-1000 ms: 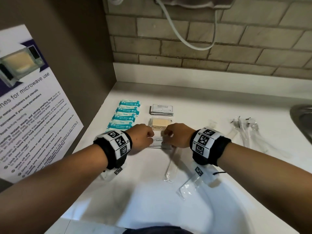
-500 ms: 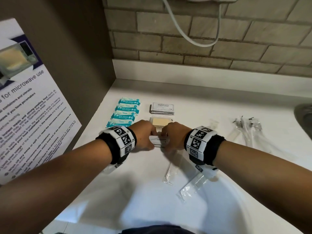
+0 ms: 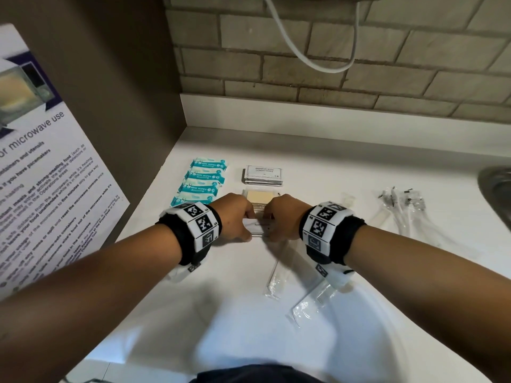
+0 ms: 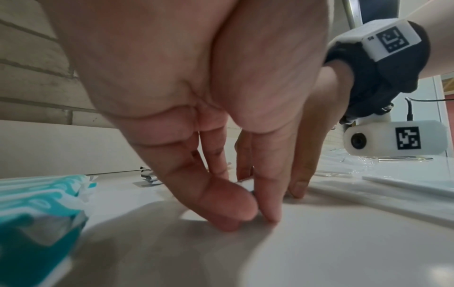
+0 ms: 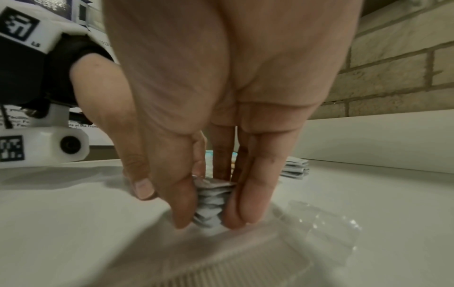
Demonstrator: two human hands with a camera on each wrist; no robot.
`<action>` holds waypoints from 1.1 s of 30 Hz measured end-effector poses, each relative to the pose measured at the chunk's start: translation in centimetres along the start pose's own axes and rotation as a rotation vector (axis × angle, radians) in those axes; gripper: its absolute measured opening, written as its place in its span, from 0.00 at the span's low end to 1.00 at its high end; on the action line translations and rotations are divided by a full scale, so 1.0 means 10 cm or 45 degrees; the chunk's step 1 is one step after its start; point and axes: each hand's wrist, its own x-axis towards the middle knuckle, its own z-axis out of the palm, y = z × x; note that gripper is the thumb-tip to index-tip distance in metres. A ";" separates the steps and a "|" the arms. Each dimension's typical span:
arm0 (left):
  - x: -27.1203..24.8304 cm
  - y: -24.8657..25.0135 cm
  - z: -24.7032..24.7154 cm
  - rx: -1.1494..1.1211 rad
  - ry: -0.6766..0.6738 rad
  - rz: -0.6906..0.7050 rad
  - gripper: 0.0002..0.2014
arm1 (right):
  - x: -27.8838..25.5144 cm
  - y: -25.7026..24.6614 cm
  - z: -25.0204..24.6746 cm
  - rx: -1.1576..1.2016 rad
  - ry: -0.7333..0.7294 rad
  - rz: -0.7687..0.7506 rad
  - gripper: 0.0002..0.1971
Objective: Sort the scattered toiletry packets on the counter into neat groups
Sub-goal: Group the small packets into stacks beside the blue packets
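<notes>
A small stack of white toothpaste sachets (image 3: 260, 227) stands on the white counter (image 3: 221, 313), with a hand at each end. My left hand (image 3: 244, 225) pinches its left end, thumb near and fingers far, fingertips down on the counter (image 4: 255, 215). My right hand (image 3: 272, 225) grips the right end. In the right wrist view, thumb and fingers squeeze the stack (image 5: 211, 203). Behind lie teal mini wipes packs (image 3: 204, 179) in a column, a shampoo sachet stack (image 3: 264, 175) and beige soap packets (image 3: 261, 197).
Two clear long packets (image 3: 273, 277) (image 3: 312, 299) lie loose near my right wrist. Clear toothbrush packets (image 3: 398, 208) sit to the right, with a metal sink rim (image 3: 497, 186) beyond. A poster panel (image 3: 49, 189) walls the left; the brick wall is behind.
Both hands have stayed at the toothpaste sachets and drawn slightly closer together, squeezing the pile tighter. The head view has shifted a little.
</notes>
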 end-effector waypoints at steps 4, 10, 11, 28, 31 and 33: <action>-0.01 0.01 0.02 -0.006 0.001 -0.019 0.28 | 0.00 0.00 0.01 -0.006 -0.008 0.005 0.17; -0.09 0.03 0.02 0.020 0.031 -0.004 0.26 | -0.04 0.02 0.03 -0.001 -0.009 0.010 0.20; -0.11 0.03 0.01 0.032 0.034 -0.003 0.28 | -0.06 0.05 0.02 0.018 -0.003 0.005 0.23; -0.30 0.90 0.35 0.323 -0.055 0.031 0.23 | -0.64 1.05 0.01 0.154 0.079 0.780 0.16; -0.29 1.00 0.40 0.324 -0.029 0.021 0.20 | -0.66 1.12 0.10 0.253 0.071 0.772 0.16; -0.27 1.04 0.41 0.286 -0.031 0.002 0.17 | -0.64 1.13 0.11 0.339 0.117 0.795 0.17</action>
